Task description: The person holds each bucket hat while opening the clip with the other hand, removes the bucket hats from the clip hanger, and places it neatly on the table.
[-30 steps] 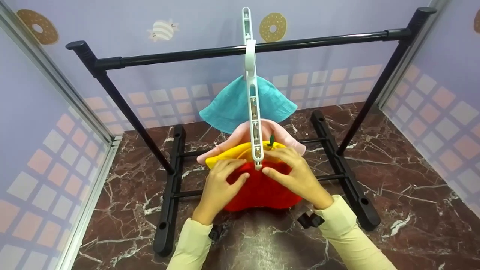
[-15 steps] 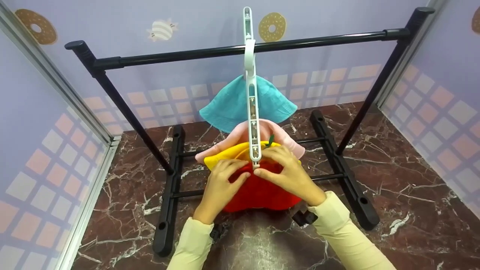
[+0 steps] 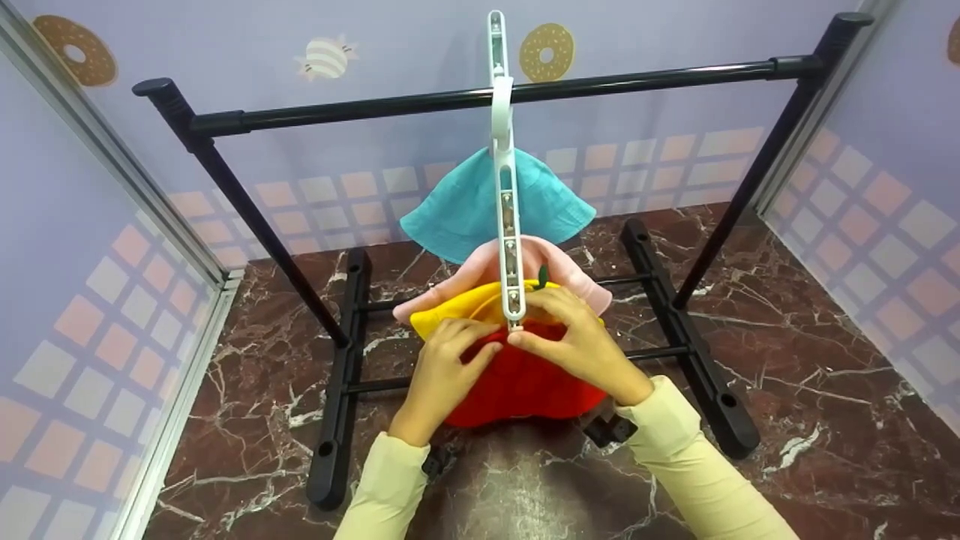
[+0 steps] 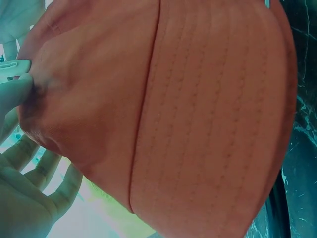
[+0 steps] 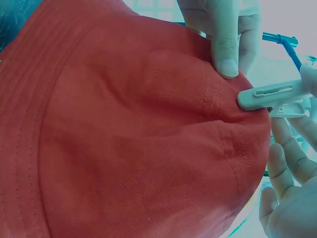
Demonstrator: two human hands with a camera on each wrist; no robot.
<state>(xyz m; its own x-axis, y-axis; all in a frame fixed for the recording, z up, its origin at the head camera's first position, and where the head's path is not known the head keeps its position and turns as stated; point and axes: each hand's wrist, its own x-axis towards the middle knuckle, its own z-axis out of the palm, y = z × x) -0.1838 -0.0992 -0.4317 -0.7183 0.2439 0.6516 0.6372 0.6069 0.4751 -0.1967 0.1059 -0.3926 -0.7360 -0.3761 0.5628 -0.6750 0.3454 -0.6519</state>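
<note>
A red bucket hat hangs at the near end of a white clip hanger. My left hand pinches the edge of its crown, and the left thumb lies on the cloth. With my right hand I pinch the white clip at the hanger's near end; its jaws sit over the top of the crown. Right behind are a yellow hat with a green leaf, then a pink hat. Their tops are partly hidden by the hanger and my hands.
The hanger's hook sits over the black bar of a rack. A turquoise hat hangs at the back. The rack's black feet stand on a dark red marbled surface, with patterned walls around.
My right hand has shifted a little left, and its thumb has come from beside the clip onto it. The left hand stays at the red hat's crown.
</note>
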